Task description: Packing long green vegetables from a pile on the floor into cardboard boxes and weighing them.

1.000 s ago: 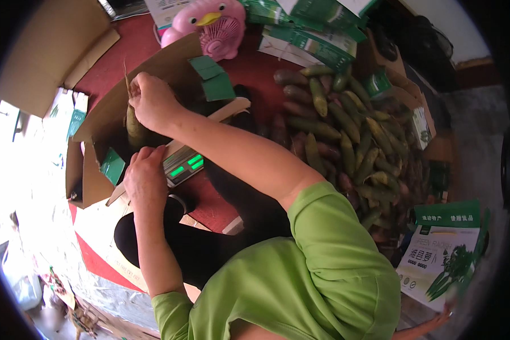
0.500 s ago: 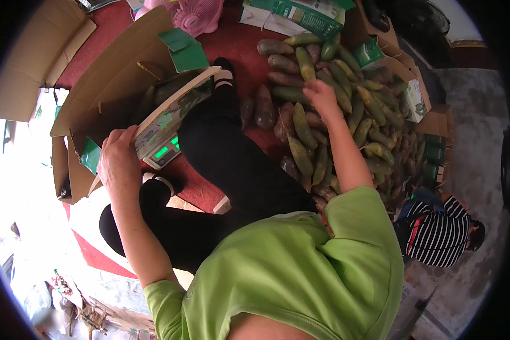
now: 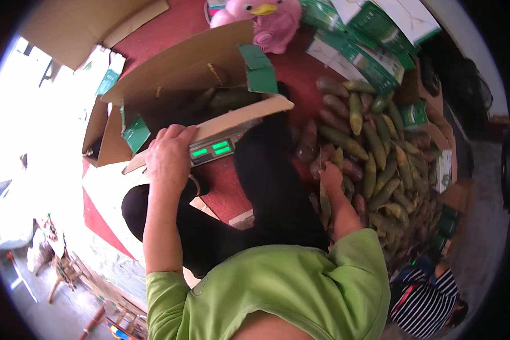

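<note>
An open brown cardboard box (image 3: 175,68) with green flaps stands on a digital scale (image 3: 212,150) whose display glows green. My left hand (image 3: 169,154) rests on the box's near flap beside the scale, fingers curled over its edge. My right hand (image 3: 330,177) reaches down into a heap of green and yellowish corn cobs (image 3: 379,164) on the right and closes on one cob (image 3: 325,199). Dark cobs lie inside the box.
A pink duck-shaped toy (image 3: 266,20) stands behind the box. Green and white flat cartons (image 3: 368,39) lie at the back right. A flat cardboard sheet (image 3: 85,22) is at the upper left. Another person in a striped top (image 3: 430,294) sits at the lower right.
My right hand has left the box, swung right to the corn heap and now sits lower in it, gripping a cob. My left hand stays on the box flap.
</note>
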The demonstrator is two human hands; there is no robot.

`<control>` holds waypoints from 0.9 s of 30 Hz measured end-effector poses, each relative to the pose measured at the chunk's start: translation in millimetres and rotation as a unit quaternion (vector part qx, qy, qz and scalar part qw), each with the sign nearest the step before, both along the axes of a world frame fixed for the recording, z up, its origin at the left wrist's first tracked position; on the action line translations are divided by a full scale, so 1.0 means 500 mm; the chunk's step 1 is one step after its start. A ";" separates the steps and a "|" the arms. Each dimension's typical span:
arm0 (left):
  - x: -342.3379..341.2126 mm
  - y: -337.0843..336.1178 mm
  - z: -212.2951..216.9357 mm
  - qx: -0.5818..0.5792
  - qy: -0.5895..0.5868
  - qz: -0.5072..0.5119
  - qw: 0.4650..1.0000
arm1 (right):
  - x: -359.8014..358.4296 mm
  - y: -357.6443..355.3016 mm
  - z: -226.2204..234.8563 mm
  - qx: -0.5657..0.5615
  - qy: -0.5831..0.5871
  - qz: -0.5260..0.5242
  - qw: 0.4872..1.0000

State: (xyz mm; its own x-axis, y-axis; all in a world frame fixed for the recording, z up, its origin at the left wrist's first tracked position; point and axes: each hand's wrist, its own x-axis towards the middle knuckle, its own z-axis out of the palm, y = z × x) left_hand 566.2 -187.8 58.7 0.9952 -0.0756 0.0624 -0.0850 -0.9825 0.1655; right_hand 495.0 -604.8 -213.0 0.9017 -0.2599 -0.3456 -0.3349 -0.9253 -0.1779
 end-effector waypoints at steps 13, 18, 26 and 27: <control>-0.009 0.027 -0.005 0.024 -0.032 -0.024 0.999 | -0.041 -0.029 -0.028 0.108 -0.033 -0.007 0.994; -0.007 0.016 -0.003 0.025 0.016 -0.012 0.999 | -0.081 -0.160 -0.085 0.083 -0.140 0.090 0.983; -0.030 0.046 0.014 -0.052 0.042 0.002 0.998 | -0.068 -0.151 -0.032 0.318 -0.249 0.003 0.915; -0.026 0.059 0.037 -0.089 0.085 0.007 0.992 | -0.068 -0.167 -0.037 0.238 -0.231 -0.001 0.944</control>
